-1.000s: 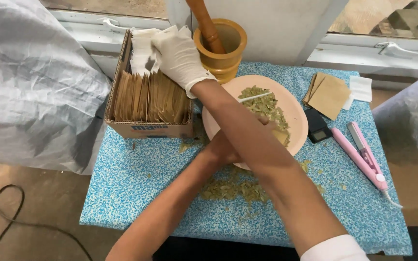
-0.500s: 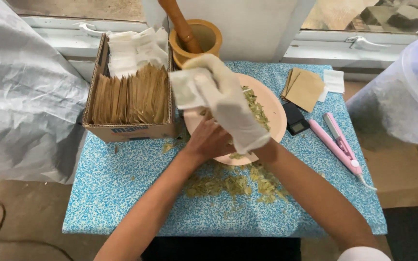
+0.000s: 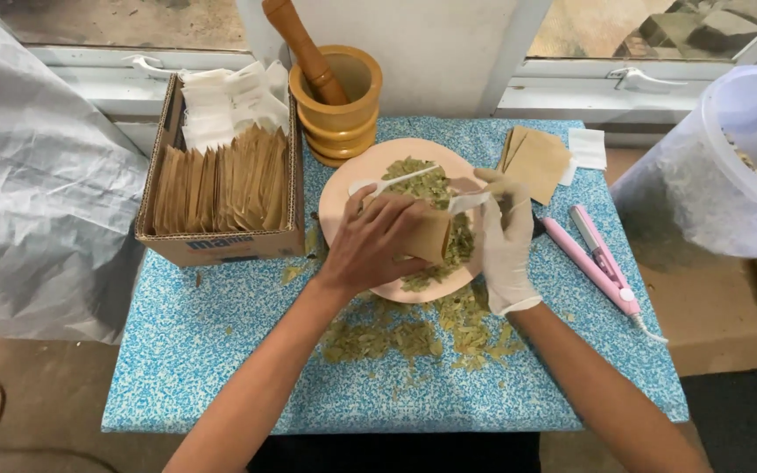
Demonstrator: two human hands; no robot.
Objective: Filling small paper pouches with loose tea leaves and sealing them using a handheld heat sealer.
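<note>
My bare left hand grips a brown paper pouch over a pink plate heaped with dried green leaves. My right hand, in a white glove, pinches a small white bag at the pouch's top edge. The two hands are close together above the plate's right half. A white spoon lies across the leaves.
A cardboard box of brown pouches and white bags stands at the left, with a wooden mortar and pestle behind the plate. Spare pouches, a pink flat sealer and a plastic tub are at the right. Loose leaves litter the blue table.
My gloved right hand drew back from the box at the far left with a white bag and came to the plate. My left hand now holds the brown pouch up beside it.
</note>
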